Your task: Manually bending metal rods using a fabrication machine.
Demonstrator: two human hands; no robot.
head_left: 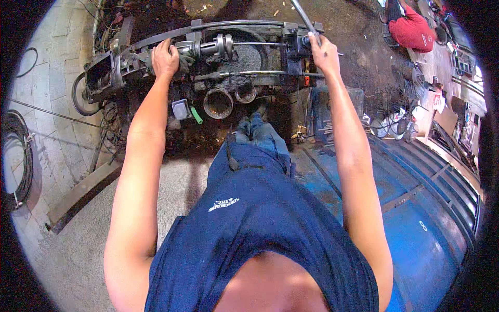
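A dark, greasy lathe-like machine [244, 24] with long rails stretches across the far side in front of me. My left hand [165, 60] lies on its left part, beside a dark grey crumpled piece; the fingers look slightly apart. To the right of that hand, a stepped metal shaft [212, 48] with round flanges lies along the machine. My right hand [326, 54] is closed around the lower end of a grey metal bar [303, 14] that slants up and away. Beneath this hand is a dark block [297, 48] on the rails. The fingers' undersides are hidden.
Below the machine are two round metal cans [218, 103], a clear box [181, 109] and a green piece [196, 115]. Blue metal sheeting [416, 218] fills the right. A cable coil [21, 161] and a beam [83, 195] lie left. A person in red [411, 32] crouches far right.
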